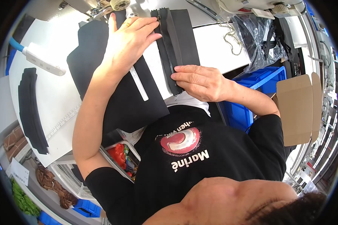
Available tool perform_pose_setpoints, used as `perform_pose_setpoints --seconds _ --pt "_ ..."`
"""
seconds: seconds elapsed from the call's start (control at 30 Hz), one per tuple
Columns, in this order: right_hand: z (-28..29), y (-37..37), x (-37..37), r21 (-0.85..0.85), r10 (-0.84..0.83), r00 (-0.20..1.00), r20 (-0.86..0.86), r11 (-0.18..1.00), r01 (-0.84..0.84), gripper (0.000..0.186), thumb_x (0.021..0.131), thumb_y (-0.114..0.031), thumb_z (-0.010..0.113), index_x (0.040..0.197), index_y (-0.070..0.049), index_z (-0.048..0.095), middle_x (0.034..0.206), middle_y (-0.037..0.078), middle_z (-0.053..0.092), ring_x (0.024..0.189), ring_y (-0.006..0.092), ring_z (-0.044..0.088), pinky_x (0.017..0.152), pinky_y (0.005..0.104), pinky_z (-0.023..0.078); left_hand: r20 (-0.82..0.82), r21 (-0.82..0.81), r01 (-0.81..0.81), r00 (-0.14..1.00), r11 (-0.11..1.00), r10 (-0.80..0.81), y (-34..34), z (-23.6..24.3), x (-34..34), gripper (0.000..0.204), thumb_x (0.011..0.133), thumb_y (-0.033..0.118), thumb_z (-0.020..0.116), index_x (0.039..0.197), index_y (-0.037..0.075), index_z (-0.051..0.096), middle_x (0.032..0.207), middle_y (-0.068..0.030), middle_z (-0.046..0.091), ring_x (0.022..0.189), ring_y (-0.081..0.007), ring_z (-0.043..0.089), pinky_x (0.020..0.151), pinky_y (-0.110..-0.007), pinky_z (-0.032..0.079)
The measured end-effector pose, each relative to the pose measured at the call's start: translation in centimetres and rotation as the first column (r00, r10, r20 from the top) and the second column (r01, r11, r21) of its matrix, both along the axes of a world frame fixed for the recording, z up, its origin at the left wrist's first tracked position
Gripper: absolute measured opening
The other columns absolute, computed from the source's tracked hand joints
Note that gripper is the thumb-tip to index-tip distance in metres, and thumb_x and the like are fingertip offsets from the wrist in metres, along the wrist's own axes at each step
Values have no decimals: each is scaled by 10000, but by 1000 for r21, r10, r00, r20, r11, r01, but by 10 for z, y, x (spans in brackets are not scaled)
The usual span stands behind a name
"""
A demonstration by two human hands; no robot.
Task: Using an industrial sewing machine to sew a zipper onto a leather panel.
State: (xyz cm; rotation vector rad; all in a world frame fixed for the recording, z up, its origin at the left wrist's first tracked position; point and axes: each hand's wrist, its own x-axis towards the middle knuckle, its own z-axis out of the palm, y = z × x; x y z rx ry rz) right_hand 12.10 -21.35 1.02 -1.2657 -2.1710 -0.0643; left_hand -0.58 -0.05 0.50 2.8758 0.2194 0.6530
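Observation:
A black zipper [167, 48] with metal teeth lies lengthwise on the white table, over a black fabric piece [186, 35]. My left hand [129, 39], wearing a ring, is spread flat, its fingertips and thumb at the zipper's upper end. Lower down, my right hand [201, 80] pinches the zipper's near end between thumb and fingers. Under my left hand and wrist lies a large black fabric panel [139, 112]; a narrow white strip [139, 84] shows on it. The needle area of a sewing machine [101, 11] stands just beyond my left hand.
A stack of black fabric strips [32, 108] and a ruler scale [64, 120] are on the table's left. Blue bins [238, 116], a cardboard box [294, 108] and a clear plastic bag [257, 41] sit at right. An open drawer [129, 150] is below my left forearm.

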Motion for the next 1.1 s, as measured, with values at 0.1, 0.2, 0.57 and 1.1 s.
perform_pose_setpoints --seconds 0.1,0.2,0.57,1.1 --pt "-1 1 0 17 7 1000 28 1000 -7 225 674 27 680 891 36 620 1051 155 652 968 296 660 802 347 575 -47 -34 26 998 999 -28 0 7 -3 493 781 403 690 1170 105 630 1222 14 594 1133 -195 542 1040 -632 219" --pt "-3 -1 4 1 56 998 37 998 -56 247 677 13 671 920 35 629 1073 163 650 992 302 649 827 369 563 -126 -53 44 991 998 -50 -3 14 -9 740 673 527 732 1243 81 578 1295 -9 544 1200 -225 490 1043 -636 209" --pt "-4 71 38 -7 -380 901 208 921 390 455 808 -230 692 1212 -56 578 1273 70 574 1140 268 556 941 354 471 -228 -23 37 973 999 -41 -9 17 -11 964 608 595 741 1361 64 457 1397 -23 444 1307 -264 380 1036 -646 215" --pt "-3 66 39 -57 -374 919 124 922 383 528 771 -240 723 1219 -18 555 1279 113 562 1161 285 538 968 377 451 -251 -80 24 967 997 -43 -14 26 -12 955 619 597 733 1354 53 459 1412 -42 441 1325 -269 366 1035 -652 211"
